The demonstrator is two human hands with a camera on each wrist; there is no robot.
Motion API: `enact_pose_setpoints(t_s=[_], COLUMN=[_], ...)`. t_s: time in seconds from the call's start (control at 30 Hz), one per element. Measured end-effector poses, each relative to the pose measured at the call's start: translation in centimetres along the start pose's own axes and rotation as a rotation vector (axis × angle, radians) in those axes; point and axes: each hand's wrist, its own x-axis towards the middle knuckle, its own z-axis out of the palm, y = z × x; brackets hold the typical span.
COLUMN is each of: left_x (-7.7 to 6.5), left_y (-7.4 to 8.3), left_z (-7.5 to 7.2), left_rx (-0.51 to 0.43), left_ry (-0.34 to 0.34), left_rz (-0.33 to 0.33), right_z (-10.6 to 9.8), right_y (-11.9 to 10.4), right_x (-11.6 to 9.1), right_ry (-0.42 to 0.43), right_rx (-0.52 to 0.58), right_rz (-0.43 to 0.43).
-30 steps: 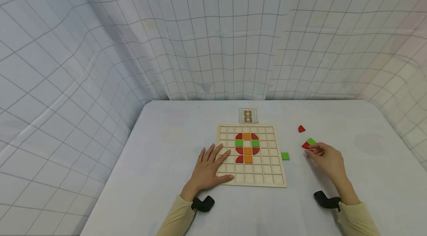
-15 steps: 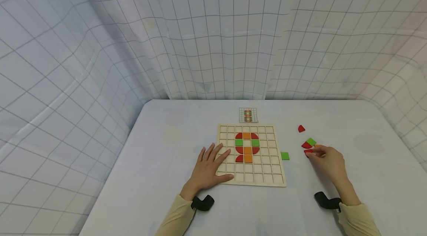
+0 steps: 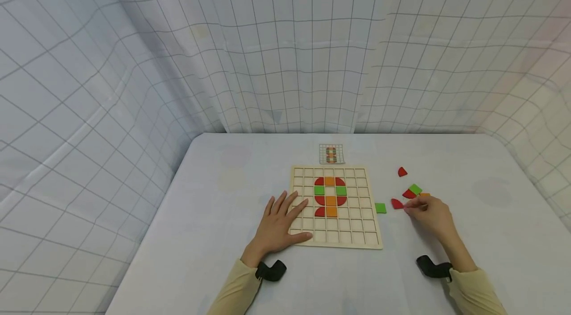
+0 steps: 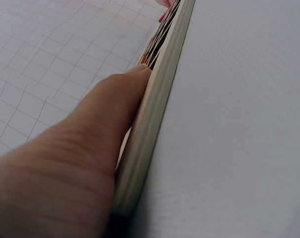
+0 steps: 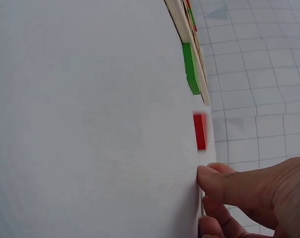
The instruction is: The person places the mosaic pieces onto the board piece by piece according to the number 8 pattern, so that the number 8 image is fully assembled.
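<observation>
My left hand [image 3: 275, 226] rests spread over the left edge of a wooden grid board [image 3: 352, 237]. In the left wrist view its thumb [image 4: 102, 109] lies along the board's rim. Red quarter-circle tiles and orange and green square tiles form a pattern [image 3: 330, 197] on the board. Right of it, my right hand [image 3: 431, 217] is low over the table, thumb and fingertips together. A red quarter-circle tile [image 3: 396, 204] lies just left of these fingertips; the right wrist view shows a small gap between tile [image 5: 200, 132] and fingers. Whether the fingertips hold anything is hidden.
A green square tile [image 3: 380, 208] lies against the board's right edge. Beyond the right hand are two red quarter-circles [image 3: 402, 172] [image 3: 409, 194], a green square [image 3: 416, 189] and a partly covered orange tile [image 3: 425, 194]. A pattern card [image 3: 331, 154] lies behind the board.
The red quarter-circle tile at my right fingertips has shifted left, away from the other loose tiles, and the right hand has moved slightly left. The left hand has stayed in place.
</observation>
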Motion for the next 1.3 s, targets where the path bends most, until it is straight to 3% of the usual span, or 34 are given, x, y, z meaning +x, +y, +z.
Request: enact_pose_setpoints(t_s=[0.17, 0.4, 0.6, 0.8, 1.0, 1.13, 1.3], left_x=[-0.1, -0.1, 0.0, 0.0, -0.1, -0.1, -0.1], left_y=[-0.1, -0.1, 0.0, 0.0, -0.2, -0.2, -0.2], left_z=[0.0, 0.2, 0.1, -0.1, 0.1, 0.1, 0.0], left_rx=[-0.003, 0.01, 0.019, 0.003, 0.01, 0.015, 0.004], left_ry=[0.006, -0.02, -0.039, -0.014, -0.04, -0.038, -0.034], left_rz=[0.003, -0.009, -0.02, -0.008, -0.024, -0.029, -0.019], right_z=[0.4, 1.5, 2.2, 2.3, 2.7, 3.7, 5.3], right_y=[-0.3, -1.3, -2.1, -2.1, -3.6, -5.4, -7.4], right_x=[0.2, 1.0, 1.1, 0.9, 0.8, 1.0, 1.3], right_ry=[-0.01, -0.05, -0.068, -0.017, 0.057, -0.048, -0.182], right_rx=[-0.006, 0.005, 0.008, 0.04, 0.123, 0.212, 0.24], right_rz=[0.018, -0.065, -0.046, -0.079, -0.13, -0.133, -0.153])
